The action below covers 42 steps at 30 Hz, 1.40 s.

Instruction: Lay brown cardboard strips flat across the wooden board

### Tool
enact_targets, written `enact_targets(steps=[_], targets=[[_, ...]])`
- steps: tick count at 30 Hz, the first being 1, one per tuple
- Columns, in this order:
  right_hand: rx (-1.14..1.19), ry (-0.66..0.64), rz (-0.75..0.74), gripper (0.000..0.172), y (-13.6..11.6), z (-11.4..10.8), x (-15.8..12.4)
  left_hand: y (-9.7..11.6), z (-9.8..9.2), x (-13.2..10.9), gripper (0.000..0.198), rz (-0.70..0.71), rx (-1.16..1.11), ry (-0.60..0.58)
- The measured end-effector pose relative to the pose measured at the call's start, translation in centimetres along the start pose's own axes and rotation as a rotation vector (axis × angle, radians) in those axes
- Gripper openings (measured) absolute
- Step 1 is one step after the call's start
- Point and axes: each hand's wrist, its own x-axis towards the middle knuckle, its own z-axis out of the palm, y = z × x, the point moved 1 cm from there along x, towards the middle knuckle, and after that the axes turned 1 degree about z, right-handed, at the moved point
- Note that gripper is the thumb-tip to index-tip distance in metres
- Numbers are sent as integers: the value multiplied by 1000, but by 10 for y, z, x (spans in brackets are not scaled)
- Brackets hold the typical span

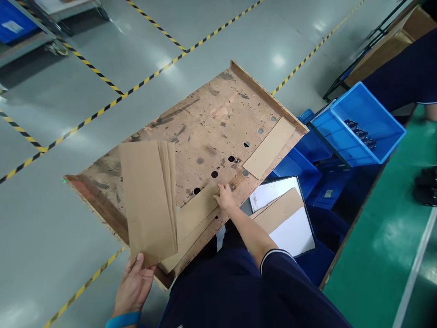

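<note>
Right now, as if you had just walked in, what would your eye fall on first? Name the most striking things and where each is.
First, the large, stained wooden tray slanting across the middle, where the left hand holds fanned cardboard sheets and the right hand touches a flat strip. Next, the bright blue bin with black parts at right, and yellow-black striped tape crossing the floor beyond the tray.

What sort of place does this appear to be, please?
Probably a factory or workshop: yellow-and-black lines mark the floor, a blue bin holds small dark parts, and a wheeled cart stands nearby.
</note>
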Motion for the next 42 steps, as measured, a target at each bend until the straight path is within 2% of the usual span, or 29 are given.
enact_targets(steps=[1,3,5,10,12,14,16,17,20,22,25,28,31,34,36,37,38,40,41,42], targets=[[82,-27,-9,60,0,-11,0,3,-2,0,32,-5,-10,15],[178,-58,-24,46,5,-41,0,7,-6,2,27,-12,-69,45],[285,-70,-42,49,19,-80,4,9,-11,6,28,7,-98,50],[434,159,47,46,77,-185,39,7,-29,20,37,41,-89,12],[404,327,97,59,93,-210,51,5,-36,22,38,35,-90,-2],[184,484,214,77,97,-216,53,2,-40,22,38,31,-110,-5],[-147,498,288,84,89,-199,44,0,-43,20,35,29,-120,1],[-286,444,247,84,80,-183,38,0,-44,20,34,31,-118,7],[-619,148,2,88,49,-114,18,-1,-46,20,39,38,-117,-1],[-759,-55,-163,98,28,-67,14,-2,-48,22,38,40,-140,0],[-843,-157,-322,119,3,-20,24,-3,-51,24,35,45,-164,12],[-924,-286,-381,139,-9,-4,43,-5,-54,23,32,50,-164,-12],[-1020,-412,-470,135,-8,-8,49,-7,-61,22,35,45,-180,-13],[-1069,-434,-532,132,-4,-16,38,-10,-68,23,41,26,-193,-24],[-946,-385,-502,130,-8,-15,23,-11,-68,22,37,4,-194,-53],[-780,-354,-467,124,-13,-11,13,-11,-67,21,34,-12,-197,-63],[-542,-334,-432,114,-21,-5,1,-11,-65,19,32,-31,-203,-73],[92,-440,-335,93,-41,15,-27,-11,-60,14,30,-72,-216,-87],[394,-546,-318,97,-54,29,-43,-11,-58,11,31,-92,-215,-100],[592,-605,-263,111,-66,43,-59,-11,-58,10,31,-109,-208,-116]])
